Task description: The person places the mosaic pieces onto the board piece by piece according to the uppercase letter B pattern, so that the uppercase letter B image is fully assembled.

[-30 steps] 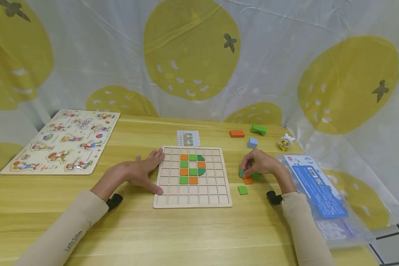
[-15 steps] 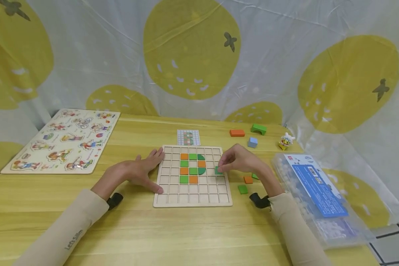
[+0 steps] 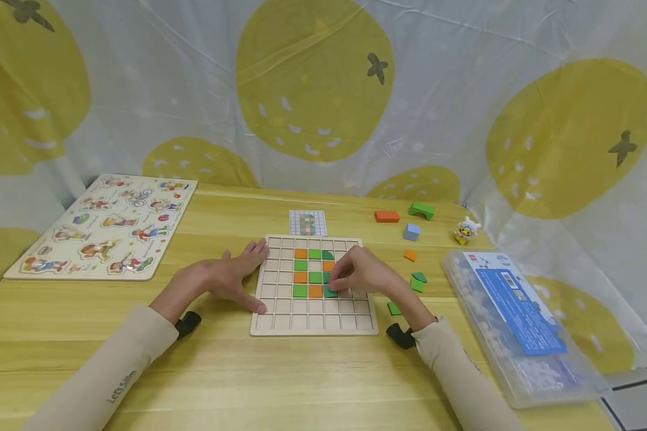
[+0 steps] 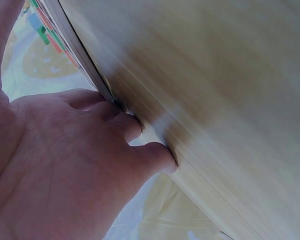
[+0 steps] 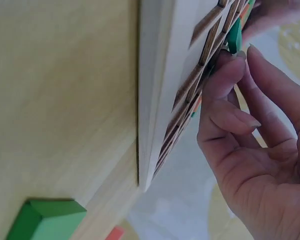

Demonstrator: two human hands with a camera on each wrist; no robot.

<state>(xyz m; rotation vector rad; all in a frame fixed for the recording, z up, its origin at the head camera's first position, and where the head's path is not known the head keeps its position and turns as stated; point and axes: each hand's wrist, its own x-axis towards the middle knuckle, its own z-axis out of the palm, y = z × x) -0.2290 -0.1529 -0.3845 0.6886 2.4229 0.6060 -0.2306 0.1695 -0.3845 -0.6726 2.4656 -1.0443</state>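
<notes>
In the head view my right hand is over the wooden grid board, pinching a dark green tile between thumb and fingers. The tile is right beside an orange tile in the lowest filled row. The right wrist view shows this green tile tilted at the fingertips, close over the grid. Orange, light green and dark green tiles fill several squares of the board. My left hand rests with fingers spread along the board's left edge, its thumb on the lower part of that edge.
A pattern card lies behind the board. To the right are loose tiles, an orange block, a green arch block, a blue cube, a small figurine and a clear plastic box. A picture puzzle lies left.
My right hand has carried the dark green tile leftward from the loose tiles to the middle of the board. The left hand has stayed at the board's edge.
</notes>
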